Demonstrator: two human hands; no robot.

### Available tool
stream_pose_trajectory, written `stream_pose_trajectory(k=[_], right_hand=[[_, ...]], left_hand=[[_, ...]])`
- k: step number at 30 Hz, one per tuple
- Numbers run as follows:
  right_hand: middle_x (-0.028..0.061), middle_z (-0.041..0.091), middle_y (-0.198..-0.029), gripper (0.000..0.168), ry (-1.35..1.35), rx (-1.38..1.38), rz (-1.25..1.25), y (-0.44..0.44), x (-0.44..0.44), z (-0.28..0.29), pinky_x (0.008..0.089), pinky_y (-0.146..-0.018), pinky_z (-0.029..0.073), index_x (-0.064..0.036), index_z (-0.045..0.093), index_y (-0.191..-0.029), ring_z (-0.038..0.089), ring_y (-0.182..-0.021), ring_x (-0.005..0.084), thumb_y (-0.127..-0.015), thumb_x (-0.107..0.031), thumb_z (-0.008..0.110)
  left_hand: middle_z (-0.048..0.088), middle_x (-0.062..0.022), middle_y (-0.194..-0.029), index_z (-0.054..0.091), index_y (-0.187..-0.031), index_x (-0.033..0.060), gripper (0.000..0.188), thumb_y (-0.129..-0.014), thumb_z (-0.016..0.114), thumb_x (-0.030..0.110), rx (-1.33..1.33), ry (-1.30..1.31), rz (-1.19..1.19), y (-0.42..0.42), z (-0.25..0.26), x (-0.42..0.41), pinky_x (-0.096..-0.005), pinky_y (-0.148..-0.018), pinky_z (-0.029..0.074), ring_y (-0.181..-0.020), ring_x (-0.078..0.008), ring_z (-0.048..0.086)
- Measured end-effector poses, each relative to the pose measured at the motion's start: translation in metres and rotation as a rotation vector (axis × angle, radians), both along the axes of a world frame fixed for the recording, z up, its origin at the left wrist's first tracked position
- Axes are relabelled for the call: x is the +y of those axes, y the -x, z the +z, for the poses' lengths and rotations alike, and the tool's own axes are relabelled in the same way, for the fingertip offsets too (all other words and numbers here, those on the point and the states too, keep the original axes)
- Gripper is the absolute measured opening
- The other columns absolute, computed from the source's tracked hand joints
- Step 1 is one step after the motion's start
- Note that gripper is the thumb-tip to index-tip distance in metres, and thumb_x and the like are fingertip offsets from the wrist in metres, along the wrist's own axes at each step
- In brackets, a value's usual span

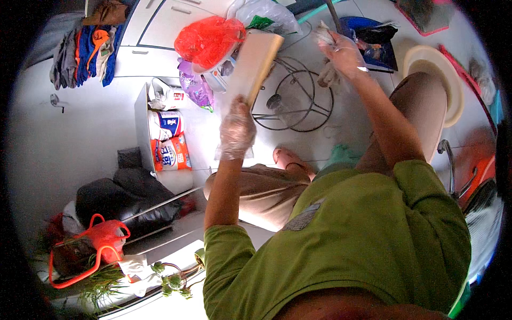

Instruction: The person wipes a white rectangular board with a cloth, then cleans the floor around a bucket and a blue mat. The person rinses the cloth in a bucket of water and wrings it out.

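My left hand (238, 132), in a clear plastic glove, grips the lower end of a flat rectangular board (252, 64) with a pale face and a yellowish edge. The board is tilted and held up over the floor. My right hand (344, 54), also in a clear glove, pinches a crumpled whitish cloth or tissue (325, 35) and is apart from the board. Below and between my hands, a dark round metal frame (310, 127) lies on the tiled floor. Both hands are somewhat blurred.
A red plastic bag (208, 42) and a purple package (195, 86) lie beyond the board. A blue dustpan (384, 60) holds a black bag. Beside my right leg stands a cream basin (456, 104). A shelf box (141, 120) with packages and a red watering can (106, 238) are leftward.
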State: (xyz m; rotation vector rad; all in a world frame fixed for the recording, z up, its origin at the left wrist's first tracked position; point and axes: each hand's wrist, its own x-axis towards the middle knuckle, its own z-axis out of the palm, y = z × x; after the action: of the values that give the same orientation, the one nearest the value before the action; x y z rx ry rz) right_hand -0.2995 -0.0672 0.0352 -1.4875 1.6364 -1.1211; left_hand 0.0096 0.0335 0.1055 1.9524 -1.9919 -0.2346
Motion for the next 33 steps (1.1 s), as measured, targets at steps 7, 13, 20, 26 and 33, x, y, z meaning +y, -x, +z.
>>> stream_pose_trajectory(k=[7, 13, 20, 26, 33], right_hand=[[0.0193, 0.063, -0.111, 0.053, 0.095, 0.014, -0.099, 0.006, -0.011, -0.013, 0.0383, -0.09, 0.047, -0.005, 0.058, -0.122, 0.061, -0.103, 0.0329, -0.083, -0.039, 0.067], [0.0178, 0.061, -0.116, 0.051, 0.291, 0.25, 0.014, -0.002, -0.015, -0.017, 0.0393, -0.091, 0.046, -0.008, 0.057, -0.123, 0.059, -0.105, 0.0344, -0.082, -0.037, 0.067], [0.0101, 0.065, -0.102, 0.043, 0.225, 0.768, 0.305, -0.03, -0.002, -0.021, 0.0451, -0.078, 0.05, -0.024, 0.056, -0.123, 0.062, -0.091, 0.0301, -0.083, -0.038, 0.061], [0.0044, 0.056, -0.113, 0.028, 0.035, 0.938, 0.608, -0.094, 0.062, -0.023, 0.044, -0.08, 0.047, -0.021, 0.058, -0.104, 0.055, -0.098, 0.027, -0.083, -0.038, 0.06], [0.0045, 0.055, -0.113, 0.023, 0.532, 1.119, 0.427, -0.055, -0.02, -0.087, 0.05, -0.086, 0.042, -0.02, 0.06, -0.098, 0.053, -0.1, 0.03, -0.077, -0.029, 0.058]], left_hand=[[0.045, -0.026, -0.135, 0.052, -0.118, -0.0017, 0.031, -0.093, 0.045, 0.015, -0.393, 0.004, -0.497, 0.003, -0.09, 0.037, -0.0464, -0.109, 0.031, -0.128, -0.0371, 0.041], [0.034, -0.0249, -0.144, 0.058, -0.116, 0.0021, 0.032, -0.092, 0.046, 0.02, -0.473, -0.097, -0.506, 0.034, -0.143, 0.054, -0.0519, -0.111, 0.024, -0.134, -0.042, 0.031], [0.033, -0.0229, -0.145, 0.053, -0.126, 0.0041, 0.042, -0.092, 0.049, 0.027, -0.423, -0.255, -0.525, 0.05, -0.114, 0.053, -0.048, -0.112, 0.023, -0.136, -0.0386, 0.029], [0.031, -0.0238, -0.145, 0.045, -0.133, 0.0048, 0.048, -0.091, 0.05, 0.027, 0.017, 0.124, 0.047, 0.019, -0.171, 0.017, -0.0493, -0.114, 0.017, -0.138, -0.0412, 0.023], [0.033, -0.0264, -0.144, 0.042, -0.133, -0.0005, 0.05, -0.089, 0.05, 0.024, -0.116, 0.088, 0.12, 0.032, -0.175, 0.004, -0.0515, -0.114, 0.016, -0.137, -0.0429, 0.025]])
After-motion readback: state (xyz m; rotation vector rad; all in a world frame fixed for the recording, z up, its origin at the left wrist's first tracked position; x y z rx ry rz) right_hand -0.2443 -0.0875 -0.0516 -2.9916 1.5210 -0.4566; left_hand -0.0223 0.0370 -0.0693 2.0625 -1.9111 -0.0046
